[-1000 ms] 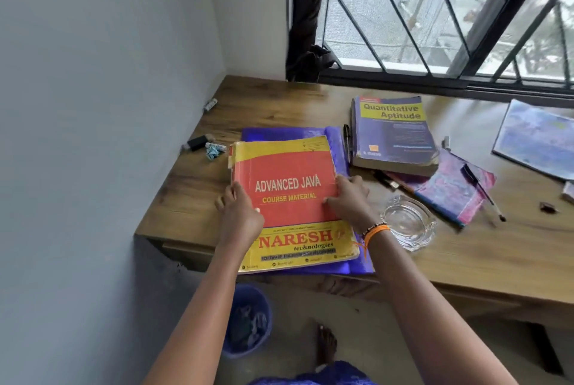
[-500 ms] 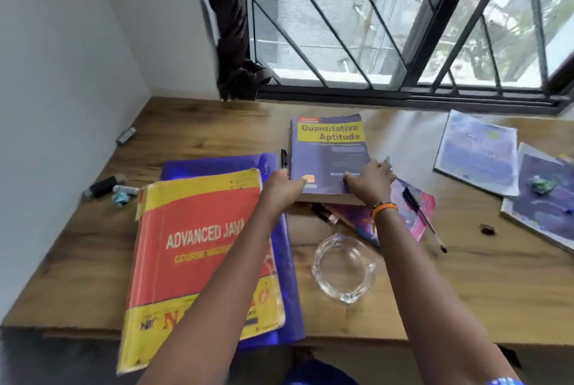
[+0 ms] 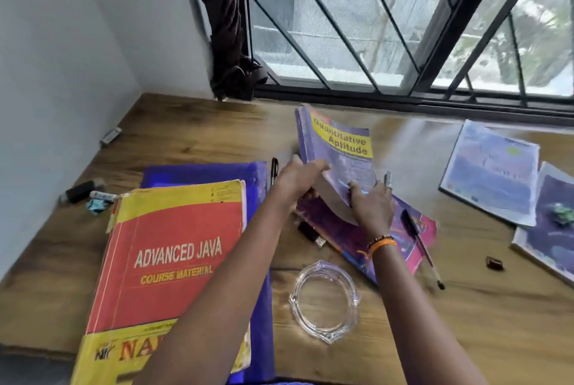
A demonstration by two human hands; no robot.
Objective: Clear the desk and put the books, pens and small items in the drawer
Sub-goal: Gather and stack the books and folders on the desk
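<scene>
A wooden counter [image 3: 198, 133] sits in the corner of a room, right under a big window with dark bars. Lots of things lie on it. The left hand [image 3: 296, 178] and the right hand [image 3: 371, 204] are both on the purple book [image 3: 338, 154] with the yellow label, and its near edge is tipped up off the pink book [image 3: 407, 238] under it. The left grip holds the side by the spine, though blur hides how its fingers lie. The right grip curls over the near edge, fingers on the cover. To do this well, I think both hands should hold tight, because the book looks thick and floppy. It should go up slowly, so the black pen [image 3: 419, 241] on the pink book does not roll away. A big red book [image 3: 174, 260] lies near the front edge on a blue folder [image 3: 202, 174], with a glass dish [image 3: 324, 300] beside it. I can't see the drawer.
</scene>
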